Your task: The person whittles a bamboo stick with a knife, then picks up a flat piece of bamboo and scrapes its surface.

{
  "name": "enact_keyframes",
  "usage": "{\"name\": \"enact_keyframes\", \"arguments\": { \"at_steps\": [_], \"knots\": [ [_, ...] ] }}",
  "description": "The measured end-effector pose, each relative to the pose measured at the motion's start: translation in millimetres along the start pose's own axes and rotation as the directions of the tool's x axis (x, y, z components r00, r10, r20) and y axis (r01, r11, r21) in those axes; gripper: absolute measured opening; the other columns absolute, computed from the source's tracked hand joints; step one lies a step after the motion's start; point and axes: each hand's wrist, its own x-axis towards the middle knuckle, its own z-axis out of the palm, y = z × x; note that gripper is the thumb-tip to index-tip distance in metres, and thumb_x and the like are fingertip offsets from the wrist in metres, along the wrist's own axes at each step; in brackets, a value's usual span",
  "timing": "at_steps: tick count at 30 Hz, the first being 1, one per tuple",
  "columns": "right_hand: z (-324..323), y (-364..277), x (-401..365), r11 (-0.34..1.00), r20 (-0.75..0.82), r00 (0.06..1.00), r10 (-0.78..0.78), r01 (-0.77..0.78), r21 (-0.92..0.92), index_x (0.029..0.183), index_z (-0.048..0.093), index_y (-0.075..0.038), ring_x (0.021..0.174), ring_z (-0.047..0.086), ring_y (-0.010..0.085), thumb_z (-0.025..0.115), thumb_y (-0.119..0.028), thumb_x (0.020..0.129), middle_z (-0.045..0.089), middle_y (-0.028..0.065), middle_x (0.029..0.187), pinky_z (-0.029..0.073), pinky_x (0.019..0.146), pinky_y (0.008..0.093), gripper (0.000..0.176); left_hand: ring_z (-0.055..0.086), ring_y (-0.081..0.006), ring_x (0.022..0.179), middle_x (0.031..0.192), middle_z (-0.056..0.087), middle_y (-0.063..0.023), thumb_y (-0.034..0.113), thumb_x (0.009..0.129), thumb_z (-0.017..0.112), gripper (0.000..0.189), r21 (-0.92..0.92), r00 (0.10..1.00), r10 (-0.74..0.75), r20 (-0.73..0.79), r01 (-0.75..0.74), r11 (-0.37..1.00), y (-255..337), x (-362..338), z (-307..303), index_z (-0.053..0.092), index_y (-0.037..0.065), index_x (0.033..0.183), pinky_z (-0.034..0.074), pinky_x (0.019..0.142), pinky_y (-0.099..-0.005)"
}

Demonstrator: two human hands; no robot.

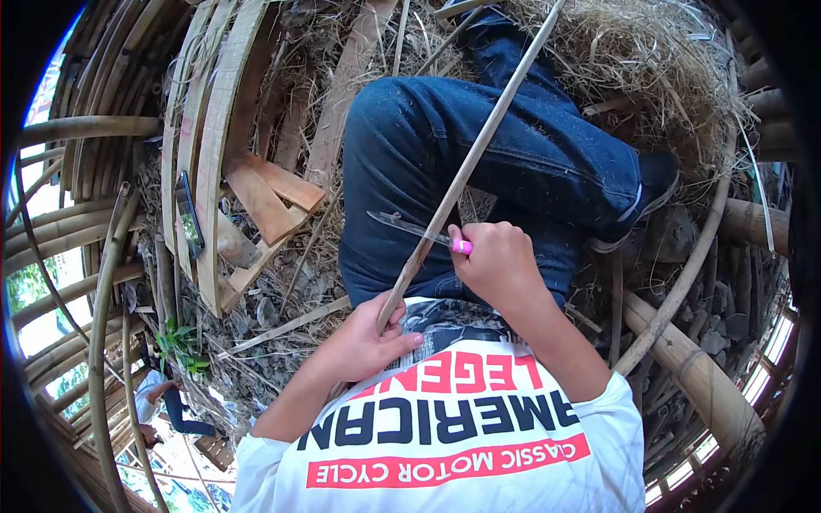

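Observation:
A long thin wooden strip [479, 154] runs slantwise across the jeans [393, 145], from the top of the view down to the lap. My left hand [369, 338] is wrapped round its lower end, close to the printed white shirt [462, 427]. My right hand [496, 261] grips a knife [406, 224] by its pink handle. The knife's blade crosses the strip above my left hand and points to the left. Whether the edge touches the wood cannot be made out.
Boards [218, 145] and short wood pieces [261, 201] lie at the left, beside a phone [189, 214]. Dry straw [633, 68] is heaped at the upper right. Bamboo poles [693, 368] stand around. Another person [154, 393] is at the lower left.

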Motion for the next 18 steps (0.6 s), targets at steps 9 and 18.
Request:
{"name": "enact_keyframes", "arguments": {
  "at_steps": [9,18],
  "knots": [
    [13,7,-15,0.998,-0.05,0.998,0.032,-0.035,-0.048,0.07,0.068,-0.002,0.057,0.065,0.0346,0.056,-0.026,0.093,0.064,0.0188,0.062,0.054,0.055,0.0406,0.035,0.032,-0.004,0.056,0.065,0.034,0.0056,0.005,0.082,0.07,0.03,0.06,1.0,-0.022,-0.018,0.023,0.998,-8,2,5,0.04,0.007,0.089,0.029,0.051,-0.0236],
    [20,9,-25,0.998,-0.08,0.995,0.061,-0.063,-0.021,0.069,0.067,-0.001,0.054,0.065,0.0344,0.058,-0.021,0.092,0.063,0.0189,0.06,0.053,0.053,0.0404,0.032,0.034,-0.0046,0.056,0.072,0.037,0.0022,0.001,0.082,0.068,0.03,0.098,0.999,-0.034,-0.039,0.038,0.994,-12,-2,9,0.043,0.003,0.098,0.031,0.051,-0.0224]
  ]
}}
